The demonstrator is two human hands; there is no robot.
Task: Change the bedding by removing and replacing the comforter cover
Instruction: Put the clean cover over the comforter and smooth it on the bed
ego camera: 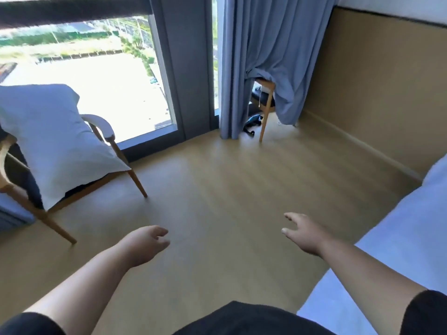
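Scanning from the left, I saw a white pillow [48, 141] slumped on the wooden chair [116, 151], tilted, top toward the window; I judged a passing brush could tip it off. My left hand [142, 245] hung loosely curled and empty, my right hand [304, 233] spread and empty, both over bare floor [229, 189]. The bed [399, 238] sat at the right edge under white bedding, long axis running from near me toward the far wall. No loose cover showed, so I risked reaching wrong.
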